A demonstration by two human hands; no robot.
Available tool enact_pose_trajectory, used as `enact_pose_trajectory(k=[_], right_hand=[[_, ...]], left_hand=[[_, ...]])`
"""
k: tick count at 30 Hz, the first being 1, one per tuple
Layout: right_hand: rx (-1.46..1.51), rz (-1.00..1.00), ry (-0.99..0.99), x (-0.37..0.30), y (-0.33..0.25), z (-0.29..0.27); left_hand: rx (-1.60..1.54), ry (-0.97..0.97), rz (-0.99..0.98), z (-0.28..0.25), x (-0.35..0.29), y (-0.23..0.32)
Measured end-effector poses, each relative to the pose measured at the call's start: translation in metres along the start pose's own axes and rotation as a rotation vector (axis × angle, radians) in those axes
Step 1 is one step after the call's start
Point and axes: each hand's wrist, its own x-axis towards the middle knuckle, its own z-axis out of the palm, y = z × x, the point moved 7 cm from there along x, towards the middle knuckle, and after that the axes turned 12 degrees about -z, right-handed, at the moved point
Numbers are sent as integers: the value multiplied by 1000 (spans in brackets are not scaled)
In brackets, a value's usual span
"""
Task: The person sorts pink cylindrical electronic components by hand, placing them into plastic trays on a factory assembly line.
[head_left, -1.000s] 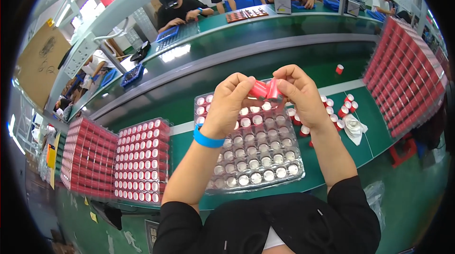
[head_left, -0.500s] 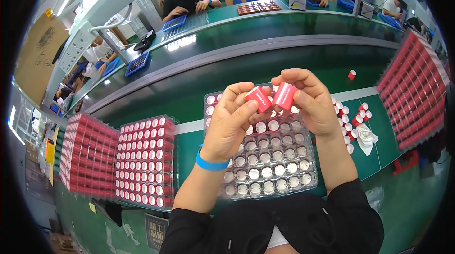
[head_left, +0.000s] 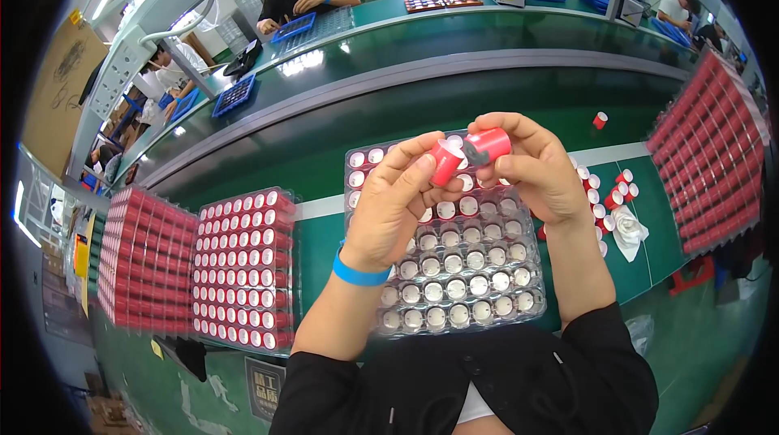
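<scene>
My left hand [head_left: 380, 212] pinches a small red cylinder [head_left: 443, 167] with a pale end between thumb and fingers. In my right hand [head_left: 542, 169], a second red cylinder [head_left: 493, 143] lies tipped on its side, with a dark grey patch at its end toward the left. The two cylinders are close together, and I cannot tell whether they touch. Both hands are raised over a clear plastic tray [head_left: 540, 277]. Round white-topped pieces sit in its pockets; red sides show in the farther rows, and my hands hide part of it.
Left of the tray are a filled tray of red cylinders [head_left: 243, 260] and a tilted tray stack [head_left: 146, 260]. On the right are loose red cylinders [head_left: 595, 195], a crumpled white cloth [head_left: 629, 234] and another tilted stack [head_left: 714, 155]. One cylinder [head_left: 600, 120] stands beyond. Co-workers sit across.
The right cylinder has turned from nearly upright to lying sideways, its dark grey end now showing. The left cylinder has also been turned, its pale end now facing up.
</scene>
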Motion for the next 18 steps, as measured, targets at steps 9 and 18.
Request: enact_pose_trajectory(k=[9,18], right_hand=[[-83,0,-26,2,4,-1],[-107,-69,-3,3,3,0]], left_hand=[[247,159,253,4,-7,9],[234,161,195,5,-7,9]])
